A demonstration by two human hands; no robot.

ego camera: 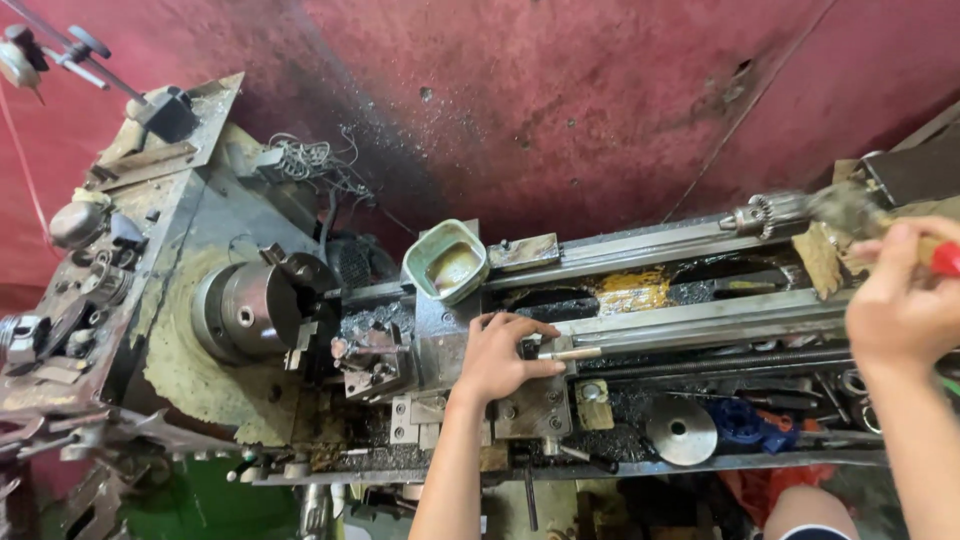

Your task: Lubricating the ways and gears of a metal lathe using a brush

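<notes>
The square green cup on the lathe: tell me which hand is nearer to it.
Left. The left hand rests on the carriage just below and right of the square green cup. The right hand is far off at the tailstock end, gripping a red-handled tool.

Both arms are bare from the elbow down, with no sleeves, gloves, watch or rings to be seen. The left hand (497,357) shows short, plain fingernails and slim fingers (540,330). The right hand (900,300) is likewise uncovered, its forearm bare to the frame's edge. At the bottom edge a bare knee shows above a strip of dark garment with a white band.
</notes>
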